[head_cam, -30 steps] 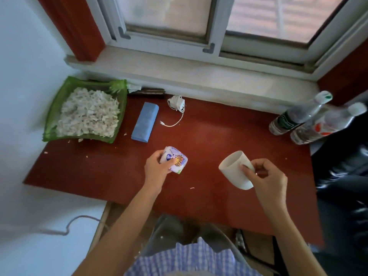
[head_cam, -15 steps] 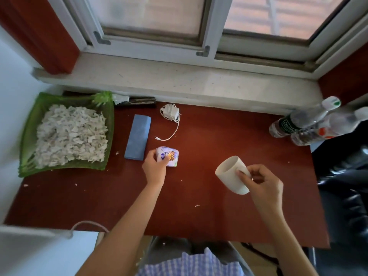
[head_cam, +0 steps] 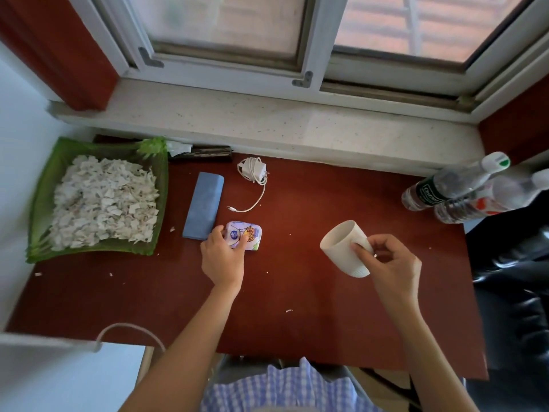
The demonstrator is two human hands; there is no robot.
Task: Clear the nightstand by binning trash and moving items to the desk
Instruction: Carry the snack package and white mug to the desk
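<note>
Desk [head_cam: 297, 292], 2 items: printed packet [head_cam: 245, 237] grasped under left hand [head_cam: 222, 258]; white cup [head_cam: 344, 246], tilted, pinched by right hand [head_cam: 389, 263].

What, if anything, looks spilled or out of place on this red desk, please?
Small white scraps lie scattered on the red desk, apparently strays from the shredded white bits heaped in the green tray. The charger cable trails loose, and two water bottles look tilted at the right edge.
</note>
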